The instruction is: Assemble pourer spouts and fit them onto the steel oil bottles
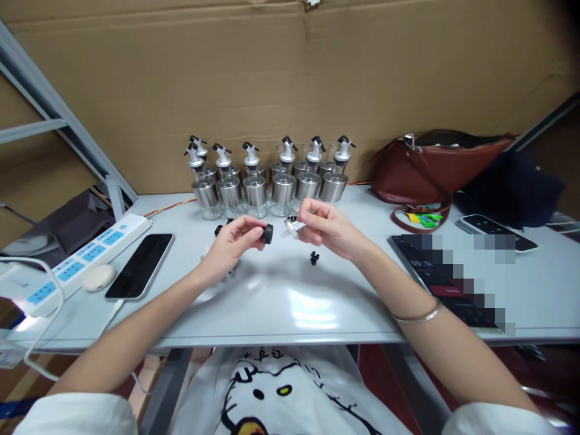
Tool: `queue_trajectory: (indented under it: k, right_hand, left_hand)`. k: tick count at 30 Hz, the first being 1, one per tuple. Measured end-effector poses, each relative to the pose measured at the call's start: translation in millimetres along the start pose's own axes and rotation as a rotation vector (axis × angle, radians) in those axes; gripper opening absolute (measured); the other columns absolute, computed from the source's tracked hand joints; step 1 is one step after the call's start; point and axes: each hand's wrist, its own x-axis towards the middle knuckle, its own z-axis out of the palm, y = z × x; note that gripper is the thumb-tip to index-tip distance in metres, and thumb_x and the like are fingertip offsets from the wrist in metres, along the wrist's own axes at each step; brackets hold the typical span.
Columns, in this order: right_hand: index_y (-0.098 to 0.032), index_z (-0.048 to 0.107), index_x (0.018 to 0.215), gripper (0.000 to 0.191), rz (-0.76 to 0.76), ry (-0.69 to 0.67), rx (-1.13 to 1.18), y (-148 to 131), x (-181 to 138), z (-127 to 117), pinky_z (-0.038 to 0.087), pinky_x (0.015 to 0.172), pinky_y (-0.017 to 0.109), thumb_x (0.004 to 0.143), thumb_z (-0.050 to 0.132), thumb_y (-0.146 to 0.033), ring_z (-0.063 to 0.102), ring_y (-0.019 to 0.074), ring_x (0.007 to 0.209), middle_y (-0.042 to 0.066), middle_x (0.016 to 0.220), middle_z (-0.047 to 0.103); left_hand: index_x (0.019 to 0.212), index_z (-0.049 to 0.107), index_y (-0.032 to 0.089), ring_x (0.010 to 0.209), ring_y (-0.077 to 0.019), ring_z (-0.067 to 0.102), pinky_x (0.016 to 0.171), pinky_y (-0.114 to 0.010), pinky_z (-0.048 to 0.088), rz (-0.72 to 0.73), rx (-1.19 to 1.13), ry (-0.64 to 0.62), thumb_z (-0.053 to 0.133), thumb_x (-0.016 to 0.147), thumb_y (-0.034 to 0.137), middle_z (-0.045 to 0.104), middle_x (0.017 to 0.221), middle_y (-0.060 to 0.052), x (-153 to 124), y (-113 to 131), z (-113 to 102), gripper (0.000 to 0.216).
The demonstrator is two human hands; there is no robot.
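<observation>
Between the thumb and fingers of my left hand [238,243] is a short black ribbed stopper [267,234], held above the table. My right hand [330,226] pinches a silver pourer spout [293,228], whose pale end points left toward the stopper. A small gap separates the two parts. Several small black pieces [314,258] lie on the table below my right hand, and more [291,218] show behind it. Other black parts [219,230] are partly hidden by my left hand.
Several glass and steel oil bottles [283,190] with pourers stand along the cardboard wall [272,78]. At left are a phone [141,266], a power strip [86,260] and a round white case [99,277]. A brown bag [419,172], a tablet [435,272] and a black-topped device [496,231] occupy the right.
</observation>
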Motion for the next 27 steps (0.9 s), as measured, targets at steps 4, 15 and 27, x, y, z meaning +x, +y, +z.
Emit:
queue_trajectory:
  k: [4,15,27]
  right_hand:
    - [-0.019,0.048,0.075,0.033,0.000,-0.055,-0.034,0.9,-1.3,2.4,0.033,0.051,0.021,0.079,0.070,-0.042,0.042,0.0047,0.039,-0.010,0.043,0.051]
    - [-0.018,0.048,0.078,0.032,0.014,-0.125,-0.034,-1.5,-1.5,1.0,0.039,0.051,0.021,0.078,0.072,-0.040,0.054,0.0066,0.045,-0.007,0.054,0.060]
    - [-0.019,0.046,0.085,0.029,0.097,-0.344,0.023,5.3,-3.0,-5.3,0.041,0.051,0.020,0.083,0.068,-0.037,0.061,0.0087,0.051,-0.007,0.055,0.062]
  left_hand:
    - [0.085,0.059,0.015,0.064,-0.0104,0.060,0.069,-0.028,0.052,-0.093,-0.129,-0.027,0.073,0.073,0.042,0.064,0.073,0.000,-4.5,-0.9,8.9,0.032]
    - [0.086,0.059,0.016,0.072,-0.0097,0.061,0.076,-0.026,0.051,-0.105,-0.072,0.082,0.081,0.056,0.019,0.063,0.080,0.002,-8.1,2.7,14.6,0.037]
    - [0.080,0.056,0.016,0.069,-0.0103,0.062,0.070,-0.025,0.053,0.009,-0.005,0.046,0.078,0.061,0.024,0.066,0.080,0.000,-10.7,-4.7,14.8,0.030]
